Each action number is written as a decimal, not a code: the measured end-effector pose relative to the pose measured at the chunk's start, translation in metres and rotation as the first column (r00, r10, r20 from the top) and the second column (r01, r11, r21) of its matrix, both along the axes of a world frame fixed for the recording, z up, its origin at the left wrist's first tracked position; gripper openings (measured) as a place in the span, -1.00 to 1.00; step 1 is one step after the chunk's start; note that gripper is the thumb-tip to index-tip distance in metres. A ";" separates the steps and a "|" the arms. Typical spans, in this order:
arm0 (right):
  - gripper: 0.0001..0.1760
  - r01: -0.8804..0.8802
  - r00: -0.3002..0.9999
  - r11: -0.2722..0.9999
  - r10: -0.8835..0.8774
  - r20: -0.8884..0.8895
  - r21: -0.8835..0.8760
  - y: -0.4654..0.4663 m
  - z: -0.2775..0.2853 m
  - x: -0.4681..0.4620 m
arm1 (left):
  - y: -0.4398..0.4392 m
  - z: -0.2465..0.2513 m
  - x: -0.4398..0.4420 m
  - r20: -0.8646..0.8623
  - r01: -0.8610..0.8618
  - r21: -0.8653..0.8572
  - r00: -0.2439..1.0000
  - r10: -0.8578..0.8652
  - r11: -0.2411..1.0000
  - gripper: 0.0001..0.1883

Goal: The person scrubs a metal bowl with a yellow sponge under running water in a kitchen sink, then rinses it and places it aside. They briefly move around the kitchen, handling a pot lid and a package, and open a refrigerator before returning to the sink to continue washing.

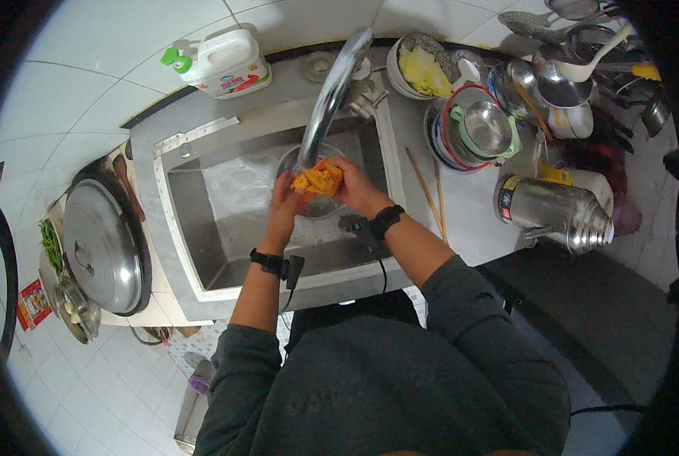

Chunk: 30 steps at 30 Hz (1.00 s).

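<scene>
A bunched-up orange cloth (319, 178) is held between my two hands, just below the mouth of a chrome faucet (331, 97). My left hand (287, 196) grips its left side, and the fingers look slightly blurred. On the other side, my right hand (354, 185) has hold of the cloth's right end. Beneath them a round metal bowl (334, 149) sits in the stainless steel sink (231, 211), partly covered by the hands and cloth. Whether water is running cannot be made out clearly. Black bands with small devices circle both wrists.
Behind the sink stands a white detergent jug (231, 62) with a green pump. To the right are bowls with cabbage leaves (425, 71), a green-handled strainer (488, 130), wooden chopsticks (425, 185) and a metal thermos (553, 211) on its side. A large lidded wok (103, 245) stands left.
</scene>
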State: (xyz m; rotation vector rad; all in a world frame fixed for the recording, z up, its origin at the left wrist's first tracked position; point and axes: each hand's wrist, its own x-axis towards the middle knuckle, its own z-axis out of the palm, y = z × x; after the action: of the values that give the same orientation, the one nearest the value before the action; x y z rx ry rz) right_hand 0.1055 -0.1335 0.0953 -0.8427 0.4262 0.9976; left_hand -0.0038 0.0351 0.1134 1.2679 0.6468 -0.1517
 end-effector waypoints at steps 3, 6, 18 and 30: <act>-0.57 -0.121 0.983 0.964 0.149 0.105 -0.238 0.002 -0.023 0.011 | 0.009 -0.025 -0.006 -0.271 -0.086 -0.053 0.960 0.069 0.995 -0.36; -0.49 -0.106 0.673 0.678 0.587 0.450 -0.727 0.011 -0.053 0.015 | 0.005 -0.056 -0.011 -0.360 -0.154 -0.118 0.927 0.102 0.981 -0.45; -0.29 -0.292 0.756 0.789 0.537 0.375 -0.541 0.022 -0.152 0.000 | -0.028 -0.149 0.014 -0.437 -0.406 -0.196 0.851 0.291 0.893 -0.60; -0.22 0.183 0.197 0.602 0.752 0.629 -0.777 0.026 -0.063 -0.022 | -0.027 -0.113 -0.005 -0.486 -0.495 -0.294 0.814 0.319 0.817 -0.52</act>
State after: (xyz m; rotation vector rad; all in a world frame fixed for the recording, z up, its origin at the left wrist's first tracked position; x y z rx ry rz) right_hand 0.0832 -0.1072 0.0320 -2.2423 -0.5931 0.4154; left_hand -0.0085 0.0082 0.0008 0.6565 1.1874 -0.1828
